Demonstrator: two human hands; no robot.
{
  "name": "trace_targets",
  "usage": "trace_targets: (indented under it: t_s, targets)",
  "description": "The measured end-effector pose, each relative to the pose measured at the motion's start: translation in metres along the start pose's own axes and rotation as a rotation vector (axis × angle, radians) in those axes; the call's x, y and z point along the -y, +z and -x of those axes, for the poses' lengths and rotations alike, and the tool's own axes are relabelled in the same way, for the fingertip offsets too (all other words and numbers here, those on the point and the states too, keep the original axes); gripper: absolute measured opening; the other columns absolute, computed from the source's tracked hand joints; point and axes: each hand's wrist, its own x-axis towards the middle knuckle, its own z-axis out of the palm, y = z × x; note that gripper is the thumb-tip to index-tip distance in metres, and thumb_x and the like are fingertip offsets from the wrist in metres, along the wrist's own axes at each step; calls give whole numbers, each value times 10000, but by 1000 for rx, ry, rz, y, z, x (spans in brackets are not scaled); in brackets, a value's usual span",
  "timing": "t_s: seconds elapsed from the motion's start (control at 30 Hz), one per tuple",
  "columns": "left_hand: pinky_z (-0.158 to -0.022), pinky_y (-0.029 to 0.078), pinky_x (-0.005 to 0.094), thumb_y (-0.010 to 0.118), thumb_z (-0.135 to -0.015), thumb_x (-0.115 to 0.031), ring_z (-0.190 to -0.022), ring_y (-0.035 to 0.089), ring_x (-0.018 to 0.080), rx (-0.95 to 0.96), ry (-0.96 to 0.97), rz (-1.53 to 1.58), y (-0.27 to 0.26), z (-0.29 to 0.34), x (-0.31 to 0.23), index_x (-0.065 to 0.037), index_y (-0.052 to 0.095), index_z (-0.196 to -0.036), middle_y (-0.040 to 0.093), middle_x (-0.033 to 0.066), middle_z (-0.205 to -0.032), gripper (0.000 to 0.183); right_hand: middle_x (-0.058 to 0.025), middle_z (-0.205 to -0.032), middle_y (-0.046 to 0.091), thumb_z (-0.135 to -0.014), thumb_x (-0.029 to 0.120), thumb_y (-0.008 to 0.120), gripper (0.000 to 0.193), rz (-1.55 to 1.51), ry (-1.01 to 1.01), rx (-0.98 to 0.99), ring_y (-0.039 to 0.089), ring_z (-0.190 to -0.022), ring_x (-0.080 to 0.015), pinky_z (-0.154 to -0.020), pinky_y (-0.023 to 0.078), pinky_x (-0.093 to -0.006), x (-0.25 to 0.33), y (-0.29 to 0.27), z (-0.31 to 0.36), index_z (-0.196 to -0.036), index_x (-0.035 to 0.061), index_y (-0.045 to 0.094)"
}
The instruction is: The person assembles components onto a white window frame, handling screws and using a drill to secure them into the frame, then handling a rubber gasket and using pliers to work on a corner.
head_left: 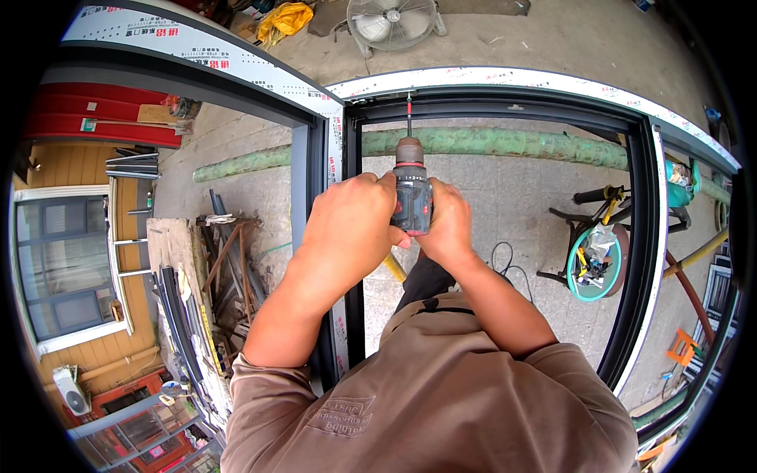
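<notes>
A cordless drill [412, 193] with a dark body and red ring points away from me, gripped from both sides. My left hand [351, 213] is closed round its left side, and my right hand [448, 221] is closed on its right. From the chuck, a long screwdriver bit [409, 117] with a red section reaches to the far rail of a dark window frame [505, 105]. The bit's tip meets or nearly meets the rail's inner edge; a screw there is too small to tell. White printed protective film [473, 76] covers the frame's outer face.
Under the frame lies a long green pipe [505, 142]. A turquoise basin [595, 272] of small parts stands at right. Scrap lengths and boards [185, 315] are piled at left. A floor fan [392, 22] stands beyond the far rail, near a yellow bag [284, 22].
</notes>
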Motion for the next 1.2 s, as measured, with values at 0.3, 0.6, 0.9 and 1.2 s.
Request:
trace_targets:
  t_s: [0.3,0.6,0.9,1.2]
  targets:
    - [-825,576,514,989,-700,-204,-969,735,428,-2,5,0,2,-1,1,24,707,-1282,733,209,-985,685,-181,-860,706,-688,95,835,308,27,2,6,690,-884,-433,-788,556,-513,-2,-2,-1,-921,33,644]
    - [-823,571,519,993,-693,-206,-976,731,434,12,-6,7,0,-1,-2,7,710,-1221,731,211,-987,636,-180,-866,703,-678,81,836,315,1,5,9,687,-893,-439,-792,554,-515,0,-4,-1,-917,32,636]
    - [-827,572,519,994,-691,-222,-973,729,438,30,-29,-3,-1,-2,-4,0,710,-1228,726,212,-977,647,-176,-878,713,-687,82,838,308,21,10,13,696,-908,-436,-804,562,-517,1,-6,-1,-913,30,636]
    - [-837,580,518,995,-691,-219,-991,734,438,34,-29,-16,-1,-2,-4,31,693,-1347,738,221,-1017,764,-185,-880,718,-697,94,844,307,54,33,32,699,-917,-439,-817,564,-520,-1,-5,-2,-921,28,644]
